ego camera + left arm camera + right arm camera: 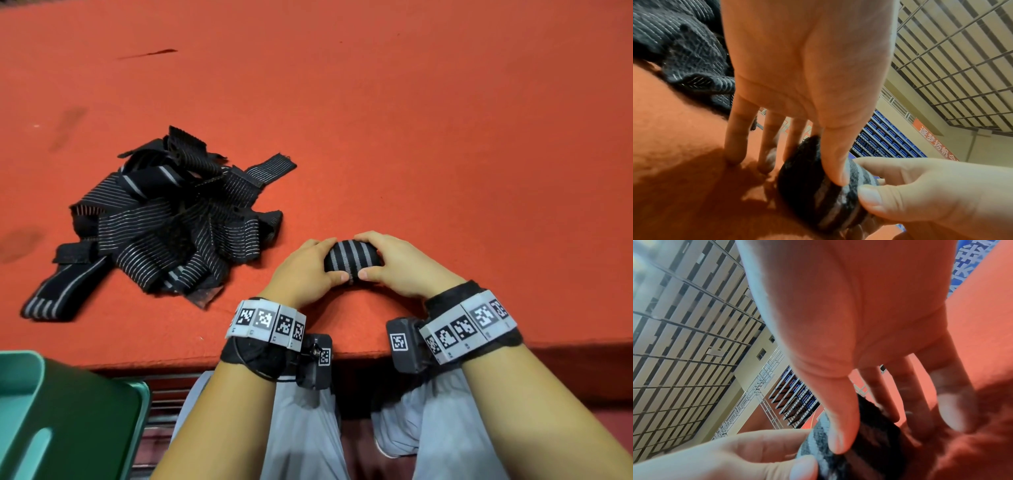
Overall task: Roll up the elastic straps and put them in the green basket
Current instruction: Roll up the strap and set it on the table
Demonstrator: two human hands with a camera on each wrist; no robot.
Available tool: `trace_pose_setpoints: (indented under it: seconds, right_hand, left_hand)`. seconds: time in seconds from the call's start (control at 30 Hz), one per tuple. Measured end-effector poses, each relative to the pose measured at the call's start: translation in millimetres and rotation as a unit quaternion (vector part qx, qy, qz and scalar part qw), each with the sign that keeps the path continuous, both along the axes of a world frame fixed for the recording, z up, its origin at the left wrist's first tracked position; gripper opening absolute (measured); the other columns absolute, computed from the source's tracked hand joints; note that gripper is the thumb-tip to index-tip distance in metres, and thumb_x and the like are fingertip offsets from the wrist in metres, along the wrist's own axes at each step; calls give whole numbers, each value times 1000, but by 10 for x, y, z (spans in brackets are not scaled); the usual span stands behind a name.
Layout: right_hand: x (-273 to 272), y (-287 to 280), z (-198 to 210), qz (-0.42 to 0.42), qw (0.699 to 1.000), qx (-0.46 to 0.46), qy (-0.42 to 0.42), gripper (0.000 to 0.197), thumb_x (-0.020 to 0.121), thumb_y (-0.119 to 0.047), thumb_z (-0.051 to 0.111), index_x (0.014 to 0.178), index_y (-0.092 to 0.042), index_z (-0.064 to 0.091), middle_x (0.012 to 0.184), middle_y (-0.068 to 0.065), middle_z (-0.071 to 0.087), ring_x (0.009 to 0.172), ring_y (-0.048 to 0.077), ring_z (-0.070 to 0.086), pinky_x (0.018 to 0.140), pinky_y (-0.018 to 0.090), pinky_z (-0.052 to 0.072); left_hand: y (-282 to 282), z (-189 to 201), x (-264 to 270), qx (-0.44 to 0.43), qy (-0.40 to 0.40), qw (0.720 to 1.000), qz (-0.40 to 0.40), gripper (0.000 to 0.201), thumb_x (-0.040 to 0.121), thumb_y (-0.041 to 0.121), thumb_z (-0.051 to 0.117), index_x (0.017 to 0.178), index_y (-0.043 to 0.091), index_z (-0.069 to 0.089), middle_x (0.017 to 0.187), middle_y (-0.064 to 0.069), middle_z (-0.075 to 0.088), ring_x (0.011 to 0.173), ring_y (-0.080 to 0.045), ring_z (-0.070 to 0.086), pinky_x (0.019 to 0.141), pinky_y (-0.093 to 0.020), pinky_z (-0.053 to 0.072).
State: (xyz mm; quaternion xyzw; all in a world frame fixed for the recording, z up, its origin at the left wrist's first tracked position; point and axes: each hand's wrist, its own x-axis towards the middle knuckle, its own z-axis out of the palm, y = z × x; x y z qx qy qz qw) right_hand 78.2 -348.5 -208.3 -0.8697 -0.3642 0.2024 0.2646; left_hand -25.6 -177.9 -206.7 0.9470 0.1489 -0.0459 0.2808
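Orange felt covers the bench [411, 120], and near its front edge sits a rolled strap [352, 261], a fat black bundle with grey stripes round it. Left hand [305, 270] and right hand [397, 263] both pinch it, thumbs in front. Loose straps [164, 222] lie heaped just left; green basket [51, 411] sits below the bench edge.

From my head camera the light is even and fairly bright, with no glare on the red mat [411, 120]. Straight edges bow toward the corners. My left wrist view is sharp on the palm, soft on the strap pile [684, 48], with shadow under the fingers [735, 138]. My right wrist view is blurred at the fingertips [953, 410].
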Motion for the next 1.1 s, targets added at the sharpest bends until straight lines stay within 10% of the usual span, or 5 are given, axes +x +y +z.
trace_pose_setpoints:
  seconds: [0.53,0.83,1.1]
  right_hand:
    - [-86,-10,-49,4,1000,6,27,81,76,-22,79,141,-35,32,121,-3,54,107,18,56,95,35,45]
    - [-112,-125,120,30,994,96,45,87,78,-18,80,149,-33,32,130,0,50,98,12,51,90,25,38]
    - [116,-422,413,3,991,130,10,75,72,-22,86,138,-18,51,129,5,53,119,17,51,95,24,37]
  left_hand:
    - [-95,-11,-89,6,-1,1000,7,79,81,36,76,148,23,35,137,-2,47,126,-22,47,110,-41,38]
    - [-270,81,-278,-32,-41,997,49,66,69,29,86,117,20,42,104,3,59,94,-18,59,83,-37,49]
    - [-622,177,-68,-144,-84,984,70,65,70,26,88,116,18,43,101,5,66,95,-14,66,88,-42,55]
